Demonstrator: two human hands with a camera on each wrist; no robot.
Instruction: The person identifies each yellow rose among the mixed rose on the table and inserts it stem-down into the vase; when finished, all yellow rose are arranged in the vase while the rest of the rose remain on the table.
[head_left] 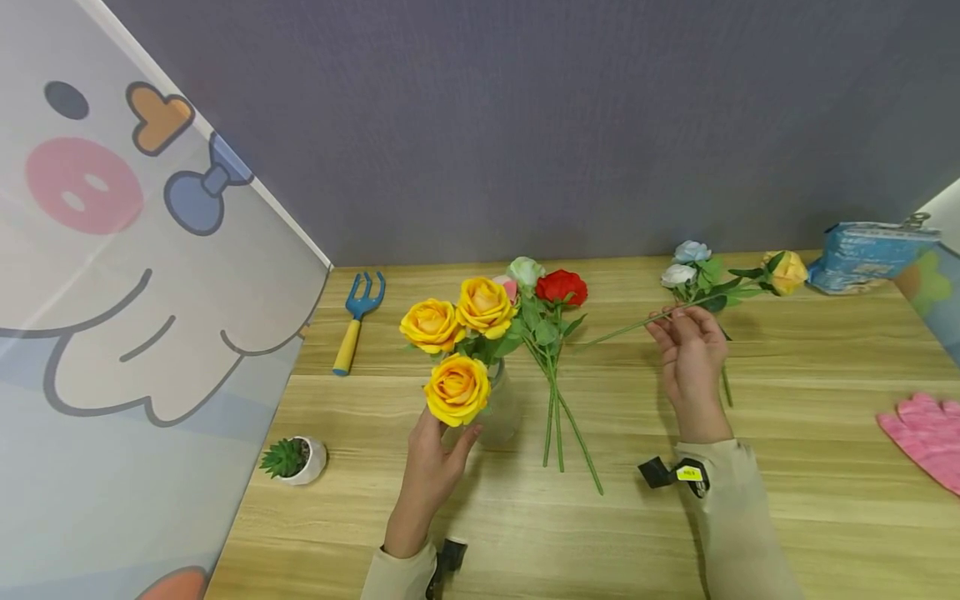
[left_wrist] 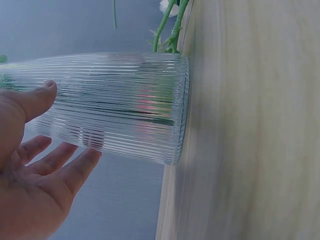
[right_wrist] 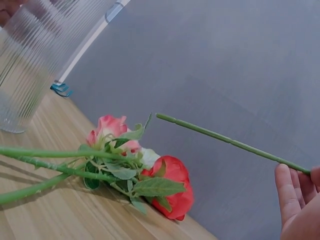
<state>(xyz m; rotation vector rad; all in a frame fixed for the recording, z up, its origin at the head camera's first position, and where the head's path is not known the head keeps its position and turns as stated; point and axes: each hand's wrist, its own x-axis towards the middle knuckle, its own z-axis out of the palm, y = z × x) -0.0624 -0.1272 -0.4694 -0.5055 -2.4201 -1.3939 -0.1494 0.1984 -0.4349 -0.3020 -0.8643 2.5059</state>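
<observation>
A ribbed clear glass vase (left_wrist: 115, 105) stands upright on the table, holding several yellow roses (head_left: 459, 390). My left hand (head_left: 435, 467) holds the vase, thumb on one side and fingers on the other; a rose hides part of this hand in the head view. My right hand (head_left: 693, 358) pinches the green stem (right_wrist: 230, 141) of a paler yellow rose (head_left: 786, 273), its bloom pointing right and its cut end towards the vase. Between the hands lie a red flower (head_left: 562, 287), a pale green flower (head_left: 526, 272) and a pink flower (right_wrist: 109, 130), stems towards me.
Beyond my right hand lie a light blue flower (head_left: 692, 252) and a white flower (head_left: 678, 276). A blue bag (head_left: 870, 254) and pink glove (head_left: 926, 437) are at the right. A small hand fork (head_left: 356, 321) and potted succulent (head_left: 303, 460) sit at the left. A grey panel (head_left: 555, 125) backs the table.
</observation>
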